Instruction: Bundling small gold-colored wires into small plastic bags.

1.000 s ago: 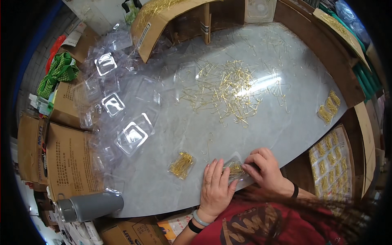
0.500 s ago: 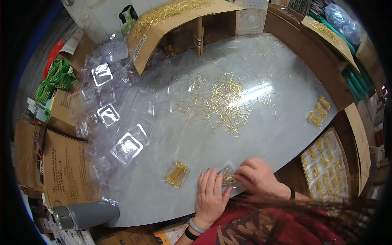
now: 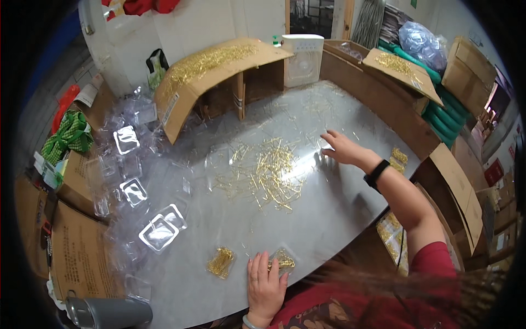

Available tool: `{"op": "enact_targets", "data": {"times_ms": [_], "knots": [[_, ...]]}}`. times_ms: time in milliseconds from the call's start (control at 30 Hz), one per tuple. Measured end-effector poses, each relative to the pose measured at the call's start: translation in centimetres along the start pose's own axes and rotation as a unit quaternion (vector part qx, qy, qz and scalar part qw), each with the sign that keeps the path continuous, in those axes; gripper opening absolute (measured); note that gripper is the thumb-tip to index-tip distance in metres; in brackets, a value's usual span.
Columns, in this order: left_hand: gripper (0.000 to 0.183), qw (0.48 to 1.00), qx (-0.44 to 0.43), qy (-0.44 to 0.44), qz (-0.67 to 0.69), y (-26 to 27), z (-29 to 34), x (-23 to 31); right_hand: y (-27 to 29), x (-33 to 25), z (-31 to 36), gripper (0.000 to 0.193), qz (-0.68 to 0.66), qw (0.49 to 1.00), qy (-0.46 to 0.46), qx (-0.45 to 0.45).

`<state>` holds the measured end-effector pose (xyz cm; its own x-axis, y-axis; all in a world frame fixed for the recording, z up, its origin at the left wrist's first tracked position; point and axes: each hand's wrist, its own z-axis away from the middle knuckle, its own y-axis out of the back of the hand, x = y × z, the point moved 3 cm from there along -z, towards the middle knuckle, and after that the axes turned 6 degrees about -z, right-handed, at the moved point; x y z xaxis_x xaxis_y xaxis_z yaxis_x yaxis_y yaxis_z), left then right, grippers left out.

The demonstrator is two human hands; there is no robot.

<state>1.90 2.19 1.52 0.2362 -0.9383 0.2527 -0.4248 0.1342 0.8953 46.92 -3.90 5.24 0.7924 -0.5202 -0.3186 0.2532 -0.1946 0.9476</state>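
My left hand (image 3: 266, 282) lies flat near the table's front edge, fingers stretched out, touching the left side of a small clear plastic tray (image 3: 293, 265) that holds gold wire hooks (image 3: 283, 260). Left of that hand stands a second clear tray, filled with gold hooks (image 3: 221, 262) lined up side by side. My right hand (image 3: 344, 148) is stretched far out over the table, thumb and fingers apart, with nothing visible between them. It is to the right of a loose heap of gold hooks (image 3: 276, 172), near a few scattered ones.
Many clear plastic trays (image 3: 159, 233) pile up along the left side. A grey tumbler (image 3: 112, 312) lies at the front left. Cut cardboard boxes (image 3: 175, 104) stand at the back and a cardboard wall (image 3: 378, 109) at the right. Filled packs (image 3: 399, 159) sit at the right edge.
My right hand has left the small tray and reached forward and right across the table. My left hand stays beside the tray. The view has tilted up, showing more of the back wall.
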Motion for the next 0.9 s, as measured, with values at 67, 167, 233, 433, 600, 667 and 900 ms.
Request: {"op": "enact_targets", "data": {"times_ms": [67,167,233,433,600,667,900], "knots": [[0.046,1.000,0.009,0.003,-0.006,0.0,0.2,0.1,-0.1,1.3,-2.9,0.064,0.019,0.999,-0.034,-0.011],[0.045,1.000,0.019,0.003,-0.024,0.0,0.4,-0.1,-1.5,1.0,-5.7,0.063,0.006,0.997,-0.037,-0.062],[0.046,1.000,0.023,0.005,-0.005,0.0,0.4,0.0,-2.5,0.5,-6.1,0.062,-0.008,0.992,-0.010,-0.129],[0.056,0.998,0.007,0.024,0.063,1.3,0.0,-0.1,-3.2,-2.6,2.0,0.066,-0.043,0.979,0.108,-0.167],[0.065,0.997,0.022,-0.001,0.068,0.5,0.0,0.2,-3.4,-4.2,11.9,0.069,-0.044,0.988,0.079,-0.127],[0.065,0.998,0.029,0.006,0.063,0.3,0.1,0.2,-3.5,-5.7,14.4,0.075,0.012,0.991,0.034,-0.125],[0.052,0.992,0.118,0.048,0.001,2.2,0.1,1.0,-5.4,-6.9,14.9,0.083,0.026,0.999,-0.039,-0.001]]}}
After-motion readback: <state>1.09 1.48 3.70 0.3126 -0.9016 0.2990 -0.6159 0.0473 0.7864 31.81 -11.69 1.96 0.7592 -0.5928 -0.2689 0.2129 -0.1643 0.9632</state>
